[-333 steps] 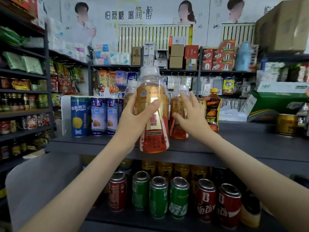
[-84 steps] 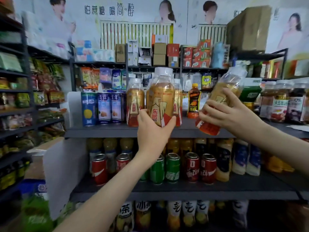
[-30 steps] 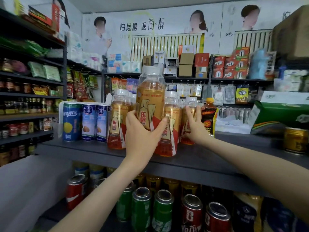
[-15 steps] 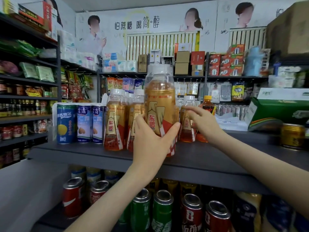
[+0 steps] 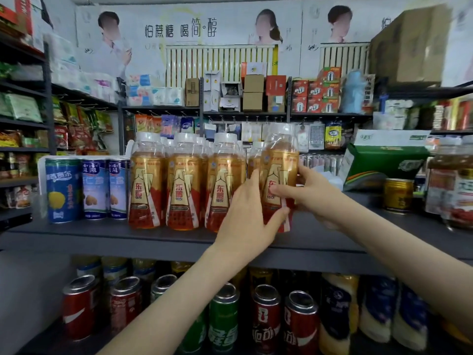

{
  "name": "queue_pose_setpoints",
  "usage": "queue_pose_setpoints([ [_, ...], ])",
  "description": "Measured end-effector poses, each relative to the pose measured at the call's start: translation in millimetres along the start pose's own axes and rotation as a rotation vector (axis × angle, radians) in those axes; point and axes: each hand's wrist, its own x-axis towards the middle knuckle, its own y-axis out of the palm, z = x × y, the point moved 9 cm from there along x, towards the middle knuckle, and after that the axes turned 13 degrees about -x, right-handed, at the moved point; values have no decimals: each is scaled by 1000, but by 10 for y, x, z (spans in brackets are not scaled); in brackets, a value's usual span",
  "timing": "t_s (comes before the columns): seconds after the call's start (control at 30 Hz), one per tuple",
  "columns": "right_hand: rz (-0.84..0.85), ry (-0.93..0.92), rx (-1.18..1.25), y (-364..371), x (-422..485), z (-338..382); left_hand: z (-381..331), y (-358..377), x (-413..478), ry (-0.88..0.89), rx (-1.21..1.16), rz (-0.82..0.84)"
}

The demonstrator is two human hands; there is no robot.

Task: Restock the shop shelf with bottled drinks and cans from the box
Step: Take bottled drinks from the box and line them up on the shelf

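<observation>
On the dark grey shelf (image 5: pixel 102 237) stands a row of amber drink bottles (image 5: pixel 184 185) with gold and red labels and white caps. At the row's right end both my hands hold one more of these bottles (image 5: pixel 280 160), upright, its base at the shelf board. My left hand (image 5: pixel 245 221) wraps it from the front left. My right hand (image 5: pixel 304 193) grips it from the right, fingers across the label. More bottles stand behind the front row, partly hidden. The box is not in view.
Left of the bottles stand three blue cans (image 5: pixel 87 188). A gold can (image 5: pixel 398 196), a green carton (image 5: pixel 384 162) and jars (image 5: pixel 453 185) sit on the right of the shelf. Red and green soda cans (image 5: pixel 266 319) and bottles fill the shelf below.
My left hand has carried the bottle rightward and down to the right end of the row. My right hand left a rear bottle and took hold of this one.
</observation>
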Motion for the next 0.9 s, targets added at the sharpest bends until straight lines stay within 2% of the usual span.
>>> queue_pose_setpoints([
  [0.13,39,68,2,27,130,-226,33,-288,18,228,347,-91],
  [0.23,107,73,-91,47,240,-268,229,-361,76,248,520,20],
  [0.3,147,65,-163,73,293,-274,329,-420,83,237,560,79],
  [0.37,116,50,-284,70,342,-297,407,-454,87,229,598,144],
  [0.43,2,-3,-438,28,384,-284,488,-472,108,219,650,201],
  [0.5,-127,-140,-546,10,383,-164,531,-498,130,209,689,231],
  [0.6,-237,-291,-714,61,380,-61,551,-522,151,232,736,240],
  [0.67,-234,-288,-708,81,456,-120,558,-515,163,259,762,246],
  [0.9,-40,-157,-659,343,642,-354,583,-511,168,368,812,218],
])
